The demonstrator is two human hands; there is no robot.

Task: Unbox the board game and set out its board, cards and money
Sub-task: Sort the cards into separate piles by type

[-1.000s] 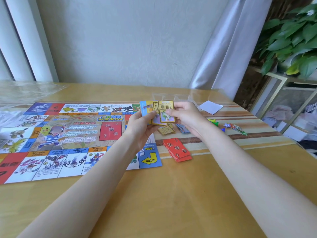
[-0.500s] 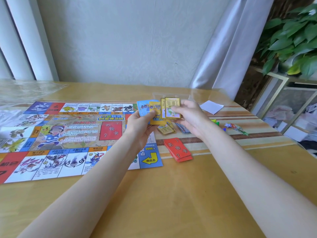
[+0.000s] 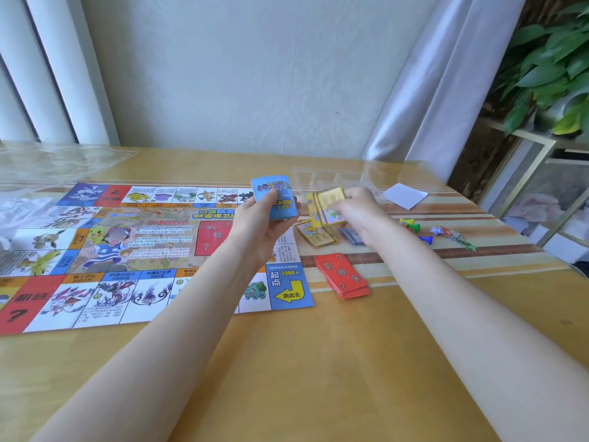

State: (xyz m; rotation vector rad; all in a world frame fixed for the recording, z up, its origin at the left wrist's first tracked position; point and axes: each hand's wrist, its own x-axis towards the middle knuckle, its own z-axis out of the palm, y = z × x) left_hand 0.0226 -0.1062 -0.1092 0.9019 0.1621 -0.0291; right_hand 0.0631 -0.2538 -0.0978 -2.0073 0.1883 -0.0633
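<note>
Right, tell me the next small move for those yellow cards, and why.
Probably lower the yellow cards in the right hand onto the yellow pile lying just below on the table. They match that pile, while the left hand grips a blue-backed deck apart, so sorting seems under way.

Right hand (image 3: 360, 215) pulled yellow cards (image 3: 326, 205) off blue deck (image 3: 276, 197).

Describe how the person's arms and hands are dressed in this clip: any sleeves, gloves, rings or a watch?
Both forearms are bare as far as the frame shows; no sleeve edge enters the view. The left hand and right hand wear no gloves. No watch, bracelet or ring is visible, though the fingers are slightly blurred.
</note>
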